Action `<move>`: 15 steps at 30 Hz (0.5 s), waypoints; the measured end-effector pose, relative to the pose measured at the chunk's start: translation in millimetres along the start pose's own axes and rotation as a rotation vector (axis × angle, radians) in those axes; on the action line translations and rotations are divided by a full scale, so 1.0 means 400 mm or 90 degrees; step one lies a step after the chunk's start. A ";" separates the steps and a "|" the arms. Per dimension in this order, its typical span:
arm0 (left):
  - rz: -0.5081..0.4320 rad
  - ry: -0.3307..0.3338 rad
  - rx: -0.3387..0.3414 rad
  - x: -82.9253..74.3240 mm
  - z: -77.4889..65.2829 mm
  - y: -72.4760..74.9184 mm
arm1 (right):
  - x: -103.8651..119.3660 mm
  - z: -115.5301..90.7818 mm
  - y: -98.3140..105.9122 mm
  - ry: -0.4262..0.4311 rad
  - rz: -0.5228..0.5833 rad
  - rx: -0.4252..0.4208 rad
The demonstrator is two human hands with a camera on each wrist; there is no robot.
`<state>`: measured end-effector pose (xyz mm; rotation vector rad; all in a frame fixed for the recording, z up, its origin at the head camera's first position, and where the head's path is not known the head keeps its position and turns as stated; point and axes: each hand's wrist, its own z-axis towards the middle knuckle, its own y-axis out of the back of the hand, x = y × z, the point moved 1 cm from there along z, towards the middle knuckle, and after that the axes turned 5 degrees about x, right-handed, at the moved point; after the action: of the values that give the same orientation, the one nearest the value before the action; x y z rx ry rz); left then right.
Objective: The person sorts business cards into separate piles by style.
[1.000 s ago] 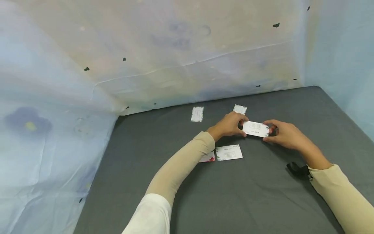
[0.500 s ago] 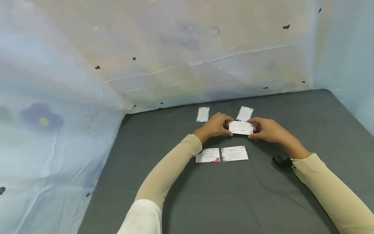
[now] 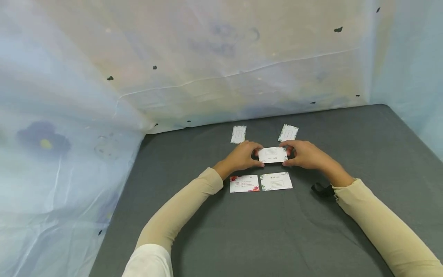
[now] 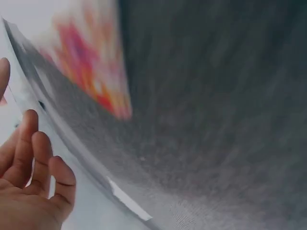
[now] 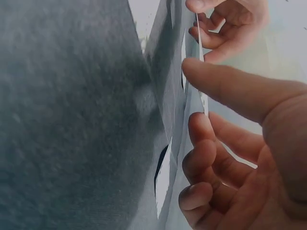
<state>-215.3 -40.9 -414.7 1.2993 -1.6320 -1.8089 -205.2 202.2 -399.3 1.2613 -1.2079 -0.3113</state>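
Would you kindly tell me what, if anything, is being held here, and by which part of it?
A printed white card is held by its two short ends: the left hand grips one end, the right hand the opposite end.

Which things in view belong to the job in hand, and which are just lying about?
In the job:
held card
left hand and right hand, pinching its ends

Lying on the grey cloth, though perhaps part of the same set:
near left card, with red flowers
near right card
far left card
far right card
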 end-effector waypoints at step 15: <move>0.029 0.044 -0.030 -0.043 -0.118 -0.019 | 0.041 -0.049 -0.034 0.041 0.017 -0.001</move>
<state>-165.8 -52.6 -410.6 1.2794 -1.5599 -1.7471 -177.0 195.7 -399.2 1.2437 -1.1690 -0.2502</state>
